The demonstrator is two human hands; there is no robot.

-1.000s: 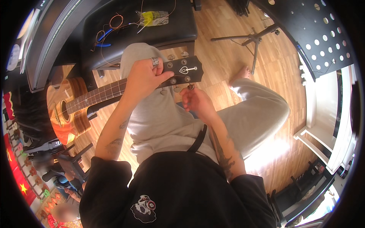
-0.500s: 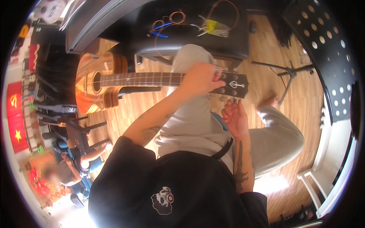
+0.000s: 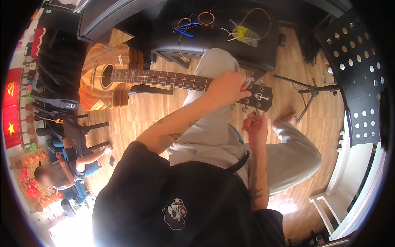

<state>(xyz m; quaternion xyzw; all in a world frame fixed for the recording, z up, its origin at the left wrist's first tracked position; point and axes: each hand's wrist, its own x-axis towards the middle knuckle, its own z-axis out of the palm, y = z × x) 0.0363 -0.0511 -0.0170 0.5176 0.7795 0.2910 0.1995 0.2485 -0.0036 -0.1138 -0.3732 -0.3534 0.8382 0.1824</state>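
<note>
An acoustic guitar (image 3: 92, 88) with a glossy striped-wood body lies sideways across my grey-trousered left leg (image 3: 213, 59), its neck pointing right. My left hand (image 3: 229, 85), wearing a ring, is closed round the neck where it meets the dark headstock (image 3: 260, 96); the thumb lies over it. Just below the headstock, my right hand (image 3: 255, 126) is pinched on a tuning peg (image 3: 256, 112), its other fingers curled. Several other pegs line the headstock's edges.
Ahead, a black bench (image 3: 212, 45) holds copper-coloured string coils, blue-handled pliers (image 3: 185, 33) and a yellow packet (image 3: 243, 35). A perforated music stand (image 3: 345, 49) stands right. A co-worker (image 3: 66, 168) is at lower left near a dark chair (image 3: 84, 127) and guitar cases.
The view has swung, showing more of the left side. The guitar appears further right and more level, its head now slightly down. Both hands remain at the headstock.
</note>
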